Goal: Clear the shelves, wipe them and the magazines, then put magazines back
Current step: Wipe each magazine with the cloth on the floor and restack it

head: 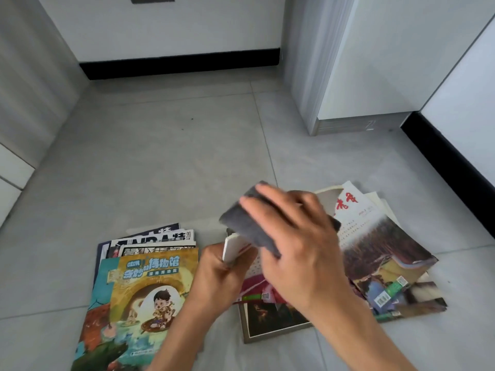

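I'm looking down at a grey tiled floor [160, 162], and both hands are busy in the middle. My left hand [219, 277] is curled round the top corner of a white-edged magazine [233, 250], pinching it and tipping it up off the floor. My right hand [297, 242] lies over a folded grey cloth [241, 223], fingers stretched across it and pressing it onto that magazine's upper edge; the thumb is hidden, so I can't tell how it grips underneath. To the left sits a fanned stack of magazines [150, 263], a cartoon cover with a child in a boat on top. To the right, a looser pile of magazines [380, 253] is spread on the tiles, partly under my right wrist. A pale cabinet [361, 76] stands behind.
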Motion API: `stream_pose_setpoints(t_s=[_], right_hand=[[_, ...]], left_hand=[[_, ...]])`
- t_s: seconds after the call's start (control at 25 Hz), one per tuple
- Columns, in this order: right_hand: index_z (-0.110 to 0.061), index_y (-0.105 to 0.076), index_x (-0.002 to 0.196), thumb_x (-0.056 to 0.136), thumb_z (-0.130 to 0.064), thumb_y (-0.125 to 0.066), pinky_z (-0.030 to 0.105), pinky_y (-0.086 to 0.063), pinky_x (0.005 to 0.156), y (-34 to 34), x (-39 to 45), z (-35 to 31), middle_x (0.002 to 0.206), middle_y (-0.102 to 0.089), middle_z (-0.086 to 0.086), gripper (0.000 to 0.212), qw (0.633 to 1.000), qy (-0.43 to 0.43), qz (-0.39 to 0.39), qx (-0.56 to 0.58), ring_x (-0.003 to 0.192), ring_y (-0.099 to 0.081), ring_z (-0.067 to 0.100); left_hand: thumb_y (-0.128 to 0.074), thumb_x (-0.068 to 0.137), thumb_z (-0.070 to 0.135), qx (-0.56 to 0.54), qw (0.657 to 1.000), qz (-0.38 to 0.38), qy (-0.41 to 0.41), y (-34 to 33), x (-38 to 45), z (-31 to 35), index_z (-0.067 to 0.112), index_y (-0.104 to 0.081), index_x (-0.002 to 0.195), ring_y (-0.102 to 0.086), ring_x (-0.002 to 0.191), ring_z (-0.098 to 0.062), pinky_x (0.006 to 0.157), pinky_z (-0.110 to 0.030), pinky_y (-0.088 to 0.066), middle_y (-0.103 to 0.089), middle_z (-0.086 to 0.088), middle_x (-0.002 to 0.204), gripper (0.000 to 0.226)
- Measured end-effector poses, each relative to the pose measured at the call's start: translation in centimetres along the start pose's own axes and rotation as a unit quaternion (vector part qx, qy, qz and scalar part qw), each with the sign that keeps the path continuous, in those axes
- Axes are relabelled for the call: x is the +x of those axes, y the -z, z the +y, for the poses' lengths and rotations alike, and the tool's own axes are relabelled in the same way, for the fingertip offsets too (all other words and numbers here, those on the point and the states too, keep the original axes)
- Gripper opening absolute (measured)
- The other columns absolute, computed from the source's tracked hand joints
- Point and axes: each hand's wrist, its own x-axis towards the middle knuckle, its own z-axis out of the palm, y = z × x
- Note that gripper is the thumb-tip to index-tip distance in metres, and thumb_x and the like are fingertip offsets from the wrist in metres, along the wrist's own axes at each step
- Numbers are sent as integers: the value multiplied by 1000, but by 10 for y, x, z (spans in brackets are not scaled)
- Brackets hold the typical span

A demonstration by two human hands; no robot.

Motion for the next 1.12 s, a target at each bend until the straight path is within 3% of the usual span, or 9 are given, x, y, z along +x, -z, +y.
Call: stream_pose_setpoints(t_s=[0.12,0.32,0.52,0.68,0.8,0.84,0.88,1.04,1.12], right_hand=[[-22,-62,128,77,-6,-59,41,-50,88,-7,-3,15,132,-62,-1,54,998,25,-51,-41,107,-53,28],[-16,-62,128,63,8,-73,50,-54,87,-1,-3,71,125,-65,3,70,984,-149,-35,-86,106,-53,31],[-19,-63,129,74,0,-62,40,-48,90,-18,-11,20,131,-63,1,58,998,30,-52,-10,108,-54,29],[-20,-64,125,71,3,-64,48,-53,90,-13,-12,85,122,-67,1,59,986,-161,-11,-34,105,-55,22],[-27,-67,115,80,0,-66,33,-57,75,-3,-17,96,103,-74,-6,44,880,-371,-12,296,95,-68,14],[-31,-65,115,86,-1,-66,27,-57,72,-4,-18,87,103,-75,-8,42,821,-404,-37,403,95,-70,12],[-36,-63,116,89,-5,-66,24,-57,72,-5,-20,80,106,-74,-10,41,802,-404,-75,434,97,-70,9],[-44,-67,106,84,-2,-74,27,-57,78,-2,-15,84,104,-74,-13,47,842,-364,-83,389,98,-70,8],[-41,-69,107,83,3,-74,24,-55,79,12,-7,95,103,-74,-12,50,868,-319,-111,364,98,-70,9]], left_hand=[[-69,85,16,-82,995,32,53,10,-2,-1,24,-77,80,-71,77,-23,63,-40,-59,-75,-3,81,13],[-69,79,21,-96,986,23,134,20,-8,-5,32,-78,87,-71,96,-13,68,-27,-60,-77,8,98,17],[-70,83,13,-104,988,9,111,22,-6,-3,25,-79,84,-73,88,-23,68,-32,-60,-77,-4,91,15],[-67,77,16,-141,978,26,152,32,-10,-3,31,-79,87,-72,93,-15,69,-28,-60,-77,3,99,22],[-69,71,15,-205,956,105,183,32,-12,-14,20,-72,94,-72,92,-16,65,-28,-59,-77,1,97,24],[-70,70,16,-219,948,122,194,30,-12,-17,18,-70,96,-72,92,-17,66,-29,-59,-76,1,97,26],[-71,69,17,-220,946,124,201,27,-12,-19,17,-69,97,-71,93,-18,67,-31,-58,-76,0,97,28],[-85,67,14,-234,938,30,256,39,-11,-13,14,-72,101,-70,100,-27,77,-37,-59,-76,-7,102,37],[-94,52,25,-264,924,-96,257,71,-6,-10,7,-76,97,-71,93,-30,76,-33,-59,-75,-15,100,51]])
